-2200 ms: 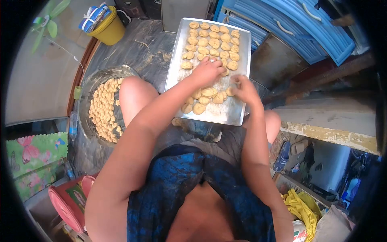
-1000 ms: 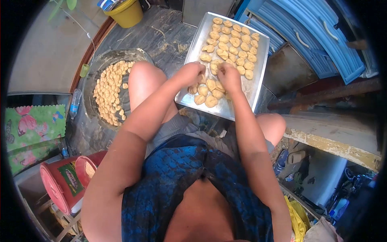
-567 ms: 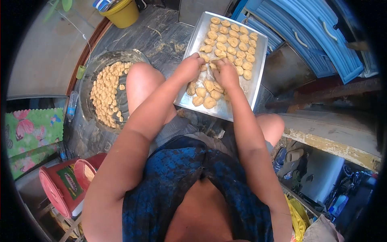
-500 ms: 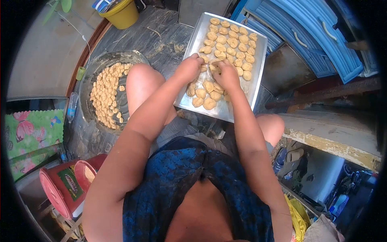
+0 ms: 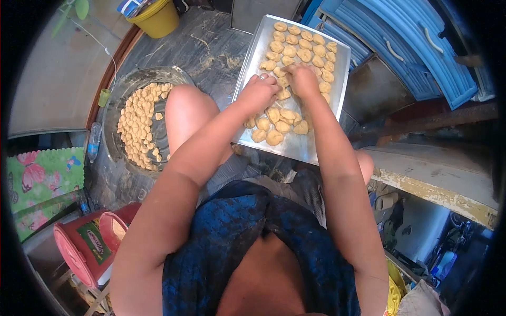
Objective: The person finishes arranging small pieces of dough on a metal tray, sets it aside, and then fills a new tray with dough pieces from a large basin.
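A metal tray [image 5: 337,95] lies across my lap, with several rows of flattened dough pieces [image 5: 304,55] on its far part. Nearer to me, a loose group of rounder dough pieces [image 5: 274,137] sits on the tray. My left hand [image 5: 259,93], a ring on one finger, is closed low over the tray's middle, its fingertips at a dough piece [image 5: 283,94]. Close on its right, my right hand [image 5: 304,80] has its fingers curled down onto a dough piece [image 5: 282,82] at the near end of the rows. The fingers partly hide both pieces.
On the floor at left stands a wide round basin [image 5: 113,113] holding many small dough lumps [image 5: 138,118]. A yellow bucket [image 5: 158,21] is beyond it, a plastic bottle [image 5: 94,141] beside it. Blue drawers [image 5: 390,47] stand at right, a red bucket [image 5: 84,247] at lower left.
My left hand has shifted slightly right and nearer to me. The right hand has moved up and right, uncovering more dough pieces in the near group.
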Tool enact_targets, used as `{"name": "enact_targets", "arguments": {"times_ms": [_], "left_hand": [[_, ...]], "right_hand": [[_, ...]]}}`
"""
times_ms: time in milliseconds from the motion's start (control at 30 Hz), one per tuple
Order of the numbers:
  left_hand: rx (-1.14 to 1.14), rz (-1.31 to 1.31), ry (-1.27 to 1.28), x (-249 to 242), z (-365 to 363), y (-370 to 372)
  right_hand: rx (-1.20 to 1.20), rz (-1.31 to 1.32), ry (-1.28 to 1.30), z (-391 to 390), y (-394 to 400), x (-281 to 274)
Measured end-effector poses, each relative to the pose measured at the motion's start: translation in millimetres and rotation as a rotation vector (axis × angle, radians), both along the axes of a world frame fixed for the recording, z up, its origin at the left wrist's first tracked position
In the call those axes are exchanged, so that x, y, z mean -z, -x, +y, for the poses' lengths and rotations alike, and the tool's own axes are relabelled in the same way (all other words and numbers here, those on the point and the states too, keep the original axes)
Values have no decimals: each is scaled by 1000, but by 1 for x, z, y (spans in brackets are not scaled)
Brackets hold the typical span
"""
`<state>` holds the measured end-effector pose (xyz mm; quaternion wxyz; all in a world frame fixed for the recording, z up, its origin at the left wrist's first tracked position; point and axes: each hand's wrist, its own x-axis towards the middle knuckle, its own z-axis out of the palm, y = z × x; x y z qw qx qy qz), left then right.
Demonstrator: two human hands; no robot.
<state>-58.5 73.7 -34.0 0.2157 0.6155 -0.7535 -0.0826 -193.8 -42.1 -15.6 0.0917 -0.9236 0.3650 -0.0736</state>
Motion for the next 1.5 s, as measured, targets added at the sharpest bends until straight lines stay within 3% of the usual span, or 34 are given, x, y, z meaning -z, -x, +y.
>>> {"name": "enact_targets", "arguments": {"times_ms": [100, 167, 200, 267, 300, 367, 400, 467, 500, 533, 600, 633, 667, 733, 800, 867, 1000, 1167, 1233, 1367, 1500], "left_hand": [[-17, -99, -23, -3, -1, 3], [-32, -93, -38, -3, -3, 4], [-54, -81, -56, -3, -3, 5], [-61, -52, -52, -3, -2, 5], [-64, -33, -45, -5, -2, 5], [-89, 26, -10, -12, 0, 6], [-117, 77, 31, -16, 2, 4], [-165, 115, 12, -23, 3, 0], [-237, 215, -33, -23, 4, -3], [-312, 312, -76, -22, 4, -6], [-363, 309, -65, -20, 3, -10], [-377, 310, -99, -20, 1, -11], [-387, 317, -130, -25, 1, -12], [-397, 270, -166, -33, 3, -10], [-392, 245, -312, -43, 8, -12], [-361, 221, -302, -29, 7, -14], [-332, 213, -262, -18, 2, -14], [-340, 160, -190, -18, 2, -9], [-345, 121, -136, -19, 2, -6], [-70, 76, -4, -14, 5, 7], [65, 34, 60, -13, -8, 21]], "right_hand": [[-14, -52, 51, 3, 5, -6], [124, -425, -222, 13, 19, -15], [121, -418, -221, 22, 29, -22], [73, -186, -634, 44, 49, -33], [73, -179, -639, 51, 56, -27], [-206, -155, -494, 62, 65, -12], [-220, -149, -499, 63, 70, -11], [83, -428, -757, 56, 77, -12], [230, -523, -708, 54, 77, -8], [212, -521, -725, 51, 75, -6], [394, -551, -583, 47, 68, -2], [303, -522, -404, 47, 65, 6], [296, -526, -406, 47, 61, 11], [115, -368, -63, 47, 60, 20], [136, -300, -94, 52, 59, 7], [110, -302, -6, 58, 59, 0], [97, -286, -138, 64, 64, 7], [27, -291, -94, 69, 70, -6], [225, -334, -309, 77, 73, -17], [-1, -178, -279, 92, 79, -9], [141, -387, -552, 83, 92, -9]]}}
